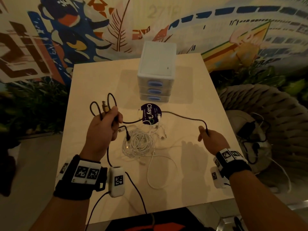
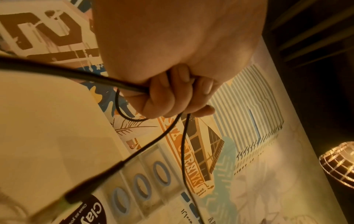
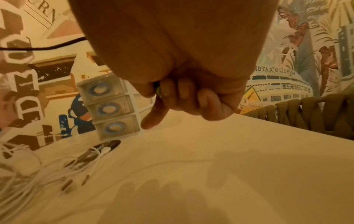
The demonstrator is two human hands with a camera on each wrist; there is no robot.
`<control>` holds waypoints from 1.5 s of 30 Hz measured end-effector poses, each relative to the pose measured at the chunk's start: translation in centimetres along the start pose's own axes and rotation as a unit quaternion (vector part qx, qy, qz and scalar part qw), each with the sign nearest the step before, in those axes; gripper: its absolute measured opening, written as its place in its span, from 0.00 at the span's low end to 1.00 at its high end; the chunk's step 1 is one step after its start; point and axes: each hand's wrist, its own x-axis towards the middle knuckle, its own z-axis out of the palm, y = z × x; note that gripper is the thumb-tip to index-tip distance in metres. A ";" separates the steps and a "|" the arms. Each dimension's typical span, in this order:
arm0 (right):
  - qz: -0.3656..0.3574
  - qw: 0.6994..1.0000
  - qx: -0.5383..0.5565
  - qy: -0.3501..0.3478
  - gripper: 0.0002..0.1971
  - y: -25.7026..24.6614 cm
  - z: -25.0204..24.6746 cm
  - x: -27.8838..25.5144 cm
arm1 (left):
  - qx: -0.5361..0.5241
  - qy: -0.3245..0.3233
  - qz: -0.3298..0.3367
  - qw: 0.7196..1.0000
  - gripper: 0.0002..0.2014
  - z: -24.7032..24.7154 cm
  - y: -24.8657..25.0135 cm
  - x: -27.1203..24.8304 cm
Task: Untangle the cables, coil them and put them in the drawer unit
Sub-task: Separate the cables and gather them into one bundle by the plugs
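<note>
— How far along was the job when this was shot?

— Early. A black cable [image 1: 180, 116] was lifted clear, strung across mid-frame between both hands. The white cables [image 1: 138, 144] lay tangled in a heap at centre frame on the table [image 1: 191, 180], partly over a round dark sticker [image 1: 150, 114]. The drawer unit [image 1: 155, 72], upper centre, stood with all three drawers closed. Nothing appeared stored; coiling seemed barely begun.

— And the grips?

— The left hand [image 1: 105, 129], left of centre, was fisted round several loops of the black cable, a connector poking above the knuckles. The right hand [image 1: 210, 137], right of centre, pinched the cable's far stretch between thumb and curled fingers, held clear above the tabletop.
</note>
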 end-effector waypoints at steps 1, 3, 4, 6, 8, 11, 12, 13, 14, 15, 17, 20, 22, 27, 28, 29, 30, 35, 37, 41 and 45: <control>-0.016 1.000 0.009 0.010 0.31 -0.5 -0.2 -0.3 | 0.030 -0.007 -0.004 1.000 0.22 0.1 -0.2 -0.2; -0.059 0.997 0.040 0.035 0.30 -1.6 -0.7 -0.7 | 0.105 -0.026 -0.023 0.994 0.23 0.5 -0.6 -0.5; -0.078 0.994 0.068 0.043 0.31 -2.3 -1.1 -1.1 | 0.150 -0.034 -0.034 0.987 0.23 0.7 -0.9 -0.8; -0.114 0.982 0.141 0.048 0.33 -3.9 -1.8 -2.1 | 0.236 -0.019 -0.042 0.971 0.21 1.3 -1.2 -1.2; -0.142 0.969 0.200 0.016 0.30 -5.3 -2.5 -3.2 | 0.273 0.025 -0.043 0.961 0.17 1.7 -1.2 -1.7; -0.155 0.948 0.258 -0.104 0.24 -7.0 -3.3 -4.5 | 0.260 0.040 -0.059 0.963 0.14 2.0 -1.1 -2.0; -0.147 0.947 0.252 -0.137 0.23 -7.6 -3.8 -5.2 | 0.242 0.037 -0.064 0.967 0.15 2.0 -1.0 -2.0; -0.145 0.952 0.221 -0.156 0.21 -8.1 -4.1 -5.8 | 0.215 0.033 -0.071 0.973 0.17 2.0 -0.8 -2.1; -0.160 0.961 0.154 -0.168 0.19 -8.3 -4.3 -6.2 | 0.178 0.029 -0.079 0.980 0.18 2.1 -0.6 -2.1; -0.181 0.966 0.068 -0.170 0.19 -8.5 -4.2 -6.5 | 0.136 0.022 -0.087 0.987 0.19 2.2 -0.3 -2.3; -0.189 0.969 -0.043 -0.153 0.22 -8.2 -3.6 -6.8 | 0.049 0.000 -0.099 0.994 0.19 2.5 0.7 -2.7; -0.150 0.977 -0.071 -0.132 0.25 -6.4 -2.0 -6.7 | -0.039 -0.028 -0.120 0.992 0.20 3.0 1.7 -3.4; -0.141 0.976 -0.089 -0.143 0.28 -5.0 -0.6 -6.8 | -0.069 -0.044 -0.136 0.987 0.20 3.2 2.1 -3.9; -0.121 0.963 -0.153 -0.186 0.41 -4.7 1.0 -9.5 | -0.125 -0.081 -0.166 0.975 0.19 3.1 2.3 -3.9; -0.145 0.964 -0.165 -0.148 0.39 -5.0 1.0 -10.0 | -0.133 -0.086 -0.169 0.973 0.19 3.1 2.2 -3.8; -0.178 0.965 -0.160 -0.111 0.36 -5.5 1.0 -10.6 | -0.141 -0.091 -0.172 0.971 0.19 3.0 2.1 -3.7; -0.213 0.964 -0.134 -0.087 0.36 -6.3 0.8 -11.3 | -0.150 -0.095 -0.176 0.968 0.19 3.0 2.0 -3.7; -0.356 0.932 -0.012 -0.065 0.41 -11.6 2.4 -13.9 | -0.196 -0.117 -0.193 0.954 0.19 2.7 2.1 -3.9; -0.373 0.925 0.043 -0.057 0.39 -13.0 3.0 -14.6 | -0.209 -0.113 -0.193 0.952 0.18 2.4 2.3 -3.8; -0.380 0.913 0.143 -0.030 0.41 -13.9 2.5 -15.8 | -0.214 -0.116 -0.207 0.947 0.18 1.4 2.4 -3.7; -0.453 0.880 0.123 0.071 0.21 -14.2 1.7 -15.4 | -0.201 -0.154 -0.230 0.940 0.18 1.1 2.1 -4.1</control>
